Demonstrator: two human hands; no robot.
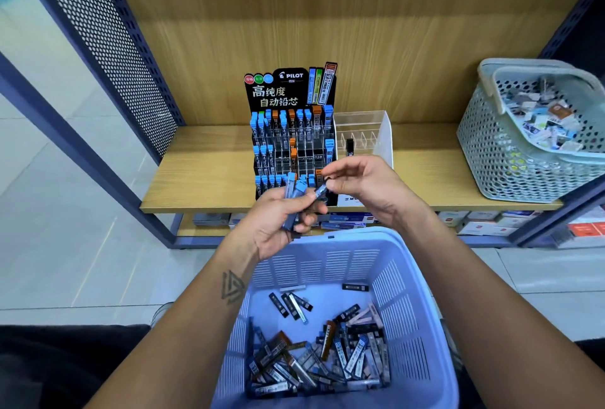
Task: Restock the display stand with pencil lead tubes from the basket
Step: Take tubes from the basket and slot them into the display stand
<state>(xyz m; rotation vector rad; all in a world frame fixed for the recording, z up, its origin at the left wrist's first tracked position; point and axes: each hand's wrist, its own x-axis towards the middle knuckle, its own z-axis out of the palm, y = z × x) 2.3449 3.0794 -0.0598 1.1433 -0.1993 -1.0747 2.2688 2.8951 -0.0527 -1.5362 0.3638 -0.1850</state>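
Note:
A black tiered display stand (291, 133) with blue and orange capped lead tubes stands on the wooden shelf. Just in front of it, my left hand (278, 225) grips a small bunch of blue-capped lead tubes (293, 194). My right hand (366, 185) pinches one blue tube (320, 191) by its end, close to the bunch and near the stand's bottom row. Below my arms sits a lilac basket (330, 258) with several loose lead tubes (320, 356) on its floor.
A clear acrylic organizer (366, 133) holding one black tube stands right of the stand. A pale green perforated basket (510, 153) full of small packets sits at the shelf's right end. Boxes lie on the lower shelf (478, 222). A perforated metal side panel (108, 35) borders the left.

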